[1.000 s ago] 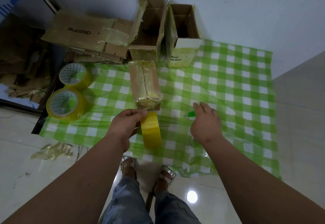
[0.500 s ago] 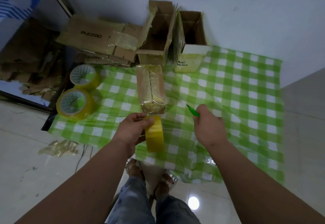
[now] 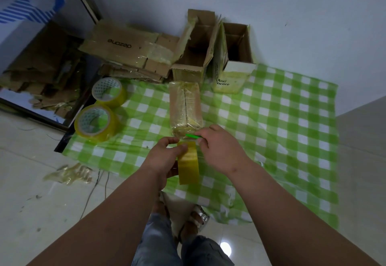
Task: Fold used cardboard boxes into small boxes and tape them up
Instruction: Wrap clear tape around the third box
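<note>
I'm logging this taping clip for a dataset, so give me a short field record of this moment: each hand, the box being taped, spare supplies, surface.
left hand: grips yellow tape roll held on edge
right hand: holds green cutter at the tape strip by the box's near end
taped box: small, closed, wrapped in clear tape, lying on the cloth
spare tape rolls: two, left of the box
open boxes: two, against the wall
surface: green checked cloth

- The cloth [image 3: 271, 119] was checked green and white.
- The tape roll [image 3: 188, 162] was yellow.
- The two spare rolls [image 3: 96, 122] near the cloth's left edge were yellow.
- The cutter [image 3: 193, 136] was bright green.
- The taped box [image 3: 184, 107] was brown under a yellowish film.
</note>
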The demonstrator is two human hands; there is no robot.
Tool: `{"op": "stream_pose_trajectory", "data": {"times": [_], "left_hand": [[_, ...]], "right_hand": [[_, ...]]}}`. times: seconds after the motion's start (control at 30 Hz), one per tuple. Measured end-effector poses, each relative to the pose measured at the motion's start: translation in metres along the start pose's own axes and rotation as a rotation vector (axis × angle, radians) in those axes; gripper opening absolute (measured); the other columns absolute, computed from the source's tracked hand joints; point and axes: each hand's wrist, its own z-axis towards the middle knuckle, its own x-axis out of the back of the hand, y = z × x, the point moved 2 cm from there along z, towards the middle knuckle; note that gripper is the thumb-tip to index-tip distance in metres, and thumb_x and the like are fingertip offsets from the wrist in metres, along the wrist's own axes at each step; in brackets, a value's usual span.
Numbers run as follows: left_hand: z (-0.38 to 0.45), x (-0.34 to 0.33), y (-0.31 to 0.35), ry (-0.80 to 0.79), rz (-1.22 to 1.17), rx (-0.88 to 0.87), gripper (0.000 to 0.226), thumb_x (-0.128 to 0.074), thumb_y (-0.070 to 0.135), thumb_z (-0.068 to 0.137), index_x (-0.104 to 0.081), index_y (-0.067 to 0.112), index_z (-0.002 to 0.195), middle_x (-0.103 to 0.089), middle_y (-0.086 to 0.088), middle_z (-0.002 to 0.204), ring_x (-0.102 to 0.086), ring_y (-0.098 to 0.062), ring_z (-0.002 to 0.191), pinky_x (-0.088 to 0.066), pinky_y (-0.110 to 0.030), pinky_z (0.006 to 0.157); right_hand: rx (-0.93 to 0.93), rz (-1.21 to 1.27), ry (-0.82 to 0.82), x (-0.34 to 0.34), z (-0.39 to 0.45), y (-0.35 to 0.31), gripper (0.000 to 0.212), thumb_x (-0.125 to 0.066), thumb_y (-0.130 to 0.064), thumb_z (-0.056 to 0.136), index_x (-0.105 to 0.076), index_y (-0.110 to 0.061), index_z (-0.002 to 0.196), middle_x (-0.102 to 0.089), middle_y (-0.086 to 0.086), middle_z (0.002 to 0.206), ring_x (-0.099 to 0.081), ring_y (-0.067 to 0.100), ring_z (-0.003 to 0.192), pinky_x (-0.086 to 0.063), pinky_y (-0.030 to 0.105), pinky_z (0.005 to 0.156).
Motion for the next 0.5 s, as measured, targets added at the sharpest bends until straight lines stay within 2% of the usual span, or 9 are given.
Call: {"op": "stream_pose_trajectory", "data": {"times": [0.1, 0.27, 0.4, 0.5], "left_hand": [[0.002, 0.001, -0.001, -0.004, -0.013, 0.002, 0.03, -0.068, 0.018, 0.091, -0.056, 0.021, 0.119, -0.071, -0.014, 0.101, -0.067, -0.028, 0.075, -0.056, -0.035, 0.063], [0.003, 0.003, -0.002, -0.02, -0.021, 0.007, 0.028, -0.067, 0.015, 0.091, -0.056, 0.021, 0.116, -0.07, -0.01, 0.087, -0.064, -0.024, 0.068, -0.054, -0.031, 0.059], [0.004, 0.002, -0.002, -0.021, -0.02, 0.011, 0.028, -0.068, 0.015, 0.09, -0.057, 0.022, 0.115, -0.07, -0.012, 0.089, -0.064, -0.026, 0.072, -0.054, -0.034, 0.063], [0.005, 0.002, -0.001, -0.018, -0.023, 0.013, 0.027, -0.068, 0.015, 0.09, -0.057, 0.022, 0.114, -0.069, -0.012, 0.088, -0.064, -0.024, 0.068, -0.053, -0.032, 0.059]], "right_hand": [[-0.006, -0.06, -0.028, -0.001, 0.008, -0.005, 0.033, -0.046, -0.023, 0.1, -0.064, -0.02, 0.127, -0.057, 0.006, 0.109, -0.058, 0.025, 0.1, -0.05, 0.039, 0.086], [-0.016, -0.183, -0.072, -0.004, 0.014, -0.011, 0.033, -0.044, -0.024, 0.099, -0.064, -0.02, 0.125, -0.055, 0.006, 0.107, -0.059, 0.026, 0.098, -0.052, 0.038, 0.083], [-0.025, -0.211, -0.085, -0.007, 0.015, -0.015, 0.033, -0.045, -0.023, 0.099, -0.063, -0.017, 0.127, -0.055, 0.009, 0.113, -0.06, 0.029, 0.102, -0.052, 0.04, 0.088], [-0.032, -0.233, -0.093, -0.008, 0.018, -0.017, 0.032, -0.045, -0.022, 0.099, -0.064, -0.017, 0.125, -0.054, 0.008, 0.111, -0.061, 0.028, 0.1, -0.053, 0.04, 0.087]]}}
